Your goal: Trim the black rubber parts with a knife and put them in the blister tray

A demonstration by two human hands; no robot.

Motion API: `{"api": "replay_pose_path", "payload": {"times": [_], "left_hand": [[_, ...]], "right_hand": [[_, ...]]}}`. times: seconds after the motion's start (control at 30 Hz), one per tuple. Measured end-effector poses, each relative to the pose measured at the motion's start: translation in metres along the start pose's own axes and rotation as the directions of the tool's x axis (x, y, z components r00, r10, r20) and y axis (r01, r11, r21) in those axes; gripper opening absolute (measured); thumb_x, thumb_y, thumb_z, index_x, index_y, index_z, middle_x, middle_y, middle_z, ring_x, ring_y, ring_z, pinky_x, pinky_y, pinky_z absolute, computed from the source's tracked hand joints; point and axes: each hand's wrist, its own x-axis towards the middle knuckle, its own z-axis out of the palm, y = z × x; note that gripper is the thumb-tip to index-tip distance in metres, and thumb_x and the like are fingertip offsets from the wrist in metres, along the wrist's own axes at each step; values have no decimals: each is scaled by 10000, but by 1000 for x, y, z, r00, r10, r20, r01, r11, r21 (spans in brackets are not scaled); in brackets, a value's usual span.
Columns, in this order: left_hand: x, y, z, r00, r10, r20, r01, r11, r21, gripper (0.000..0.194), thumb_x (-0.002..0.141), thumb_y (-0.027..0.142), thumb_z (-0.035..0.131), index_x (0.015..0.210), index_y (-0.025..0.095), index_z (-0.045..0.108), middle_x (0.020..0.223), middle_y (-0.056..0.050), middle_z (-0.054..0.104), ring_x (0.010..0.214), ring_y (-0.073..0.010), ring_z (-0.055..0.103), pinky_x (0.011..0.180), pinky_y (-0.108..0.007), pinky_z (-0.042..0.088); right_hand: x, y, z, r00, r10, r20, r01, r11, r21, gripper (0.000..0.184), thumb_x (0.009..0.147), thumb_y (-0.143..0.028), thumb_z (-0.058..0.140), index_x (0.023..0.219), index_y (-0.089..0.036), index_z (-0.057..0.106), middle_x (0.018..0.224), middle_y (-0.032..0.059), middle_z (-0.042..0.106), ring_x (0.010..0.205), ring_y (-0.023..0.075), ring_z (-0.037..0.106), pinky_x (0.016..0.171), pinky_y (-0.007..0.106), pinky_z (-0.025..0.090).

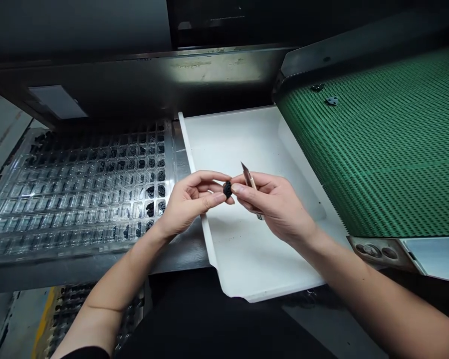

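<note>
Between the fingertips of my left hand (196, 199) is a small round black part (227, 189) with a ridged surface. My right hand (271, 199) is closed around a craft knife (249, 177), its pointed blade sticking up and away from me. The thumb and forefinger of that hand also meet the right side of the black part. Both hands are over a white tray (254, 259). Which detail of the part faces the fingers is too small to make out.
A clear plastic compartment tray (71, 199), partly filled with black parts, lies at left. On the right a green conveyor belt (381, 144) carries a grey part (332, 101) and a black part (317, 87). A metal machine panel (217, 70) stands behind.
</note>
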Motion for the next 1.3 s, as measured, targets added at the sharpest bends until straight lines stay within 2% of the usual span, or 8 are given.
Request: {"api": "replay_pose_path", "payload": {"times": [0.1,0.23,0.33,0.43,0.53,0.67,0.83,1.3], "left_hand": [[1,0,-2,1000,-17,21,17,1000,7,296,957,312,960,1218,206,871,948,-115,848,709,-146,750,491,-153,379],[2,-2,-6,999,-7,40,7,1000,-5,253,957,254,956,1188,204,864,968,-122,857,828,-165,807,542,-128,414],[3,-3,-9,1000,-24,14,24,999,-35,330,938,319,979,1190,177,821,951,-135,853,629,-105,690,499,-130,365],[3,-2,-10,999,-29,-34,27,997,-77,419,913,395,997,1168,167,755,912,-120,841,456,-27,416,446,-146,270],[2,-3,-10,999,-16,-42,11,995,-102,412,927,389,985,1152,170,718,904,-122,835,450,-13,325,442,-149,239],[0,-4,-12,1000,-2,-18,-1,990,-138,316,969,332,949,1170,180,757,874,-92,814,479,-12,349,456,-132,254],[-1,-5,-13,1000,-4,-30,-1,986,-167,263,948,288,968,1143,201,814,752,-17,724,483,-16,432,455,-108,285],[-2,-7,-15,999,16,-31,-19,993,-119,275,934,313,982,1136,206,830,858,-87,824,594,-95,684,462,-106,344]], "right_hand": [[0,-2,0,1000,-15,5,15,999,-29,352,1005,-501,928,1018,-161,837,750,18,649,634,111,428,555,251,330],[-1,-5,3,999,-40,3,40,995,-94,353,1018,-518,906,1022,-170,850,800,43,709,675,134,477,589,265,374],[-5,-5,2,987,-155,-43,139,956,-257,304,1097,-481,815,1108,-181,859,810,33,708,684,145,532,593,277,397],[-10,-3,-1,924,-382,-28,324,819,-474,307,1193,-424,702,1300,-161,818,792,3,665,689,139,584,620,286,432],[-12,-1,-4,842,-533,82,466,642,-608,249,1226,-311,661,1369,-144,777,917,9,743,706,109,624,660,270,477],[-9,2,-3,783,-597,175,530,491,-691,239,1177,-174,727,1412,-137,748,1114,23,839,777,91,728,714,245,526],[-8,3,-2,757,-619,206,547,430,-718,267,1157,-180,776,1418,-131,752,1098,12,840,787,97,742,757,251,555],[-8,8,-4,772,-585,248,563,448,-695,276,1178,-157,720,1429,-63,790,889,19,735,688,109,578,651,311,457]]}}
